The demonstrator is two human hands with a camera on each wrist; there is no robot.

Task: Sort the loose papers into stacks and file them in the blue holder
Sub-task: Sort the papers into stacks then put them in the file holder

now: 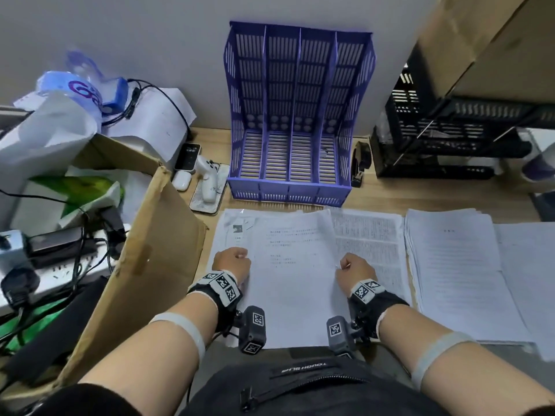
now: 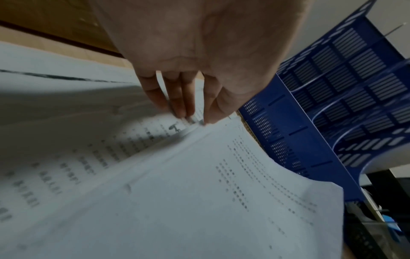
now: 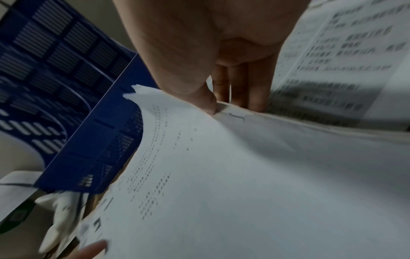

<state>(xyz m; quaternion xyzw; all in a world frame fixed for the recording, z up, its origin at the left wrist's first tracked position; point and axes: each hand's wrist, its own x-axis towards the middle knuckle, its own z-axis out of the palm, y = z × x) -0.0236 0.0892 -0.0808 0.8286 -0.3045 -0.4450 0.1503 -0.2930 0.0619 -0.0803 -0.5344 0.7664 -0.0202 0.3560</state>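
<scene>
A bundle of white printed sheets (image 1: 295, 265) lies on the desk in front of the blue holder (image 1: 297, 115), whose slots stand empty. My left hand (image 1: 232, 261) pinches the bundle's left edge (image 2: 190, 122) between thumb and fingers. My right hand (image 1: 354, 270) pinches its right edge (image 3: 224, 108) the same way. Under it lies a densely printed page (image 1: 372, 235). Another paper stack (image 1: 453, 271) sits to the right, with more sheets (image 1: 528, 274) beyond it.
An open cardboard box (image 1: 144, 250) stands at the left, close to my left hand. A phone (image 1: 208, 187) with a white device on it lies beside the holder. A black stapler (image 1: 359, 163) and black crates (image 1: 444, 127) are at the right. Cables and a power strip (image 1: 54, 265) fill the far left.
</scene>
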